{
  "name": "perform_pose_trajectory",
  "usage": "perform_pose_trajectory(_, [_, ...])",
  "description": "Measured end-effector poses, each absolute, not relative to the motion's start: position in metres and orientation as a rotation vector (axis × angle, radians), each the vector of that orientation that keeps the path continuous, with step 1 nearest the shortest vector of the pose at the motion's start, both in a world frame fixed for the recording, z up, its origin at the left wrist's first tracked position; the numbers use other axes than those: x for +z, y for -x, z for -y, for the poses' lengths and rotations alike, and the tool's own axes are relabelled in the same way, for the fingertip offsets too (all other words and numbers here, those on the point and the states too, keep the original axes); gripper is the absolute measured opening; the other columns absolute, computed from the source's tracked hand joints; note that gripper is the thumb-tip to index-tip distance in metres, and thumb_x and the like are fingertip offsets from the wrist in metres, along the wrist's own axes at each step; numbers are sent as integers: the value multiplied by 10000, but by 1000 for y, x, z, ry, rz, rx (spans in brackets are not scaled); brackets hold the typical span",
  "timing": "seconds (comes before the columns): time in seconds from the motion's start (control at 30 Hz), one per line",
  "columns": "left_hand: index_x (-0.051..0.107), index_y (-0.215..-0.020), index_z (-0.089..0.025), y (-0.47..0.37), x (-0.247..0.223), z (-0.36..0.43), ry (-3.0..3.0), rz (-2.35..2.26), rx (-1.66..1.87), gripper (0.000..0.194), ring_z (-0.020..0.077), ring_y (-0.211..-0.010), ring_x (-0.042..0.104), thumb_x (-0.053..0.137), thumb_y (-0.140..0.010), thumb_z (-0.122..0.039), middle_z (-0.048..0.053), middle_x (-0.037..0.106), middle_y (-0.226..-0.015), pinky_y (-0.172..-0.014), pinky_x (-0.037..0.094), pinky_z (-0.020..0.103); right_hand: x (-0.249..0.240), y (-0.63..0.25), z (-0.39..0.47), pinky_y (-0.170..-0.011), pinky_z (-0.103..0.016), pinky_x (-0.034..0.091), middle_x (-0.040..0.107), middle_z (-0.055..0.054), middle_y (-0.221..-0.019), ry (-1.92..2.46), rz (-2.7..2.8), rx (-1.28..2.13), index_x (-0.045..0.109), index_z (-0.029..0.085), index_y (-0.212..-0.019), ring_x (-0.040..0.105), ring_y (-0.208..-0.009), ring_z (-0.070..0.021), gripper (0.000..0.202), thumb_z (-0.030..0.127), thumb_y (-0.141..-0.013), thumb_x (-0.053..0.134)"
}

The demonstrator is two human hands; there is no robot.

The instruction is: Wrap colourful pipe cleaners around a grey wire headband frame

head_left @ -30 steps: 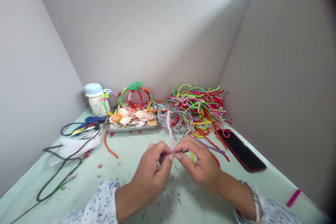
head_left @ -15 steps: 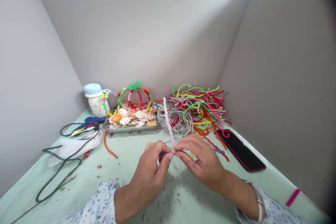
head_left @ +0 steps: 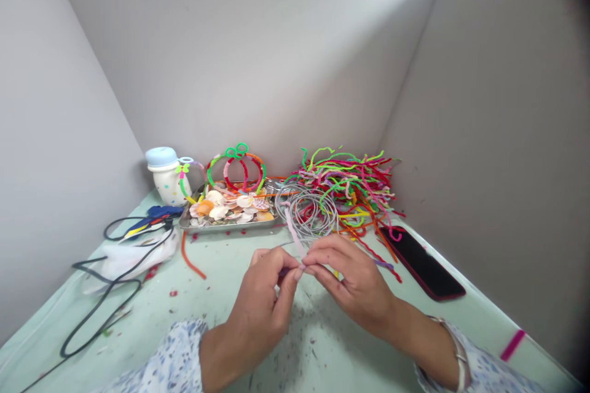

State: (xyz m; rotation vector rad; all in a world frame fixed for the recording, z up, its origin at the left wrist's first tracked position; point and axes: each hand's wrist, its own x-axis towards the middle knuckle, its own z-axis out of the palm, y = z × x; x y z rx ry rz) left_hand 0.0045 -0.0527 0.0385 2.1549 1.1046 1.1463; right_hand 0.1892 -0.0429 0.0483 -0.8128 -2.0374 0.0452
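A pale pink pipe cleaner (head_left: 294,230) rises from between my fingertips and leans up to the left. My left hand (head_left: 270,295) pinches its lower end, where a bit of purple shows behind the thumb. Thumb and index finger of my right hand (head_left: 350,276) close on the same spot, touching the left fingertips. The exact join between the fingers is hidden. Just behind the pink strand lies a coil of grey wire (head_left: 318,212).
A metal tray (head_left: 235,227) of seashells (head_left: 219,202) stands behind, with pipe-cleaner rings (head_left: 236,172) over it. Farther right are a heap of pipe cleaners (head_left: 350,178) and a phone (head_left: 421,264). At left are a white bottle (head_left: 170,181), a black cord (head_left: 87,313) and a plastic bag (head_left: 138,258).
The upper part of the pink pipe cleaner has come down lower and its tip now bends over to the left. Both hands stay pinched together in nearly the same place.
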Motion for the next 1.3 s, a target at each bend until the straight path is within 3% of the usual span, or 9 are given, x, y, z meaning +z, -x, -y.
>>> perform_pose_trajectory(0.83, [536, -892, -189, -3, 35, 51, -2448, -973, 1240, 128, 186, -700, 456, 457, -917, -93, 18, 557, -761, -731, 334, 352, 58, -191, 45, -801, -341, 425, 615, -45, -911, 878, 2179, 285, 568, 193, -904, 559, -880, -189, 75, 167, -945, 512])
perform_pose_trajectory(1.03, [542, -902, -190, -3, 36, 50, -2425, -965, 1258, 124, 187, -707, 464, 461, -917, -96, 19, 560, -768, -735, 336, 346, 59, -197, 39, -852, -363, 396, 631, -39, -955, 824, 2205, 229, 599, 203, -956, 558, -912, -186, 30, 206, -928, 588])
perform_pose_trajectory(1.3, [537, -887, -190, -2, 38, 50, -2450, -962, 1222, 123, 186, -687, 463, 452, -916, -106, 21, 552, -747, -727, 337, 346, 63, -196, 42, -835, -357, 419, 615, -43, -929, 844, 2237, 321, 569, 198, -893, 554, -888, -186, 69, 188, -946, 526])
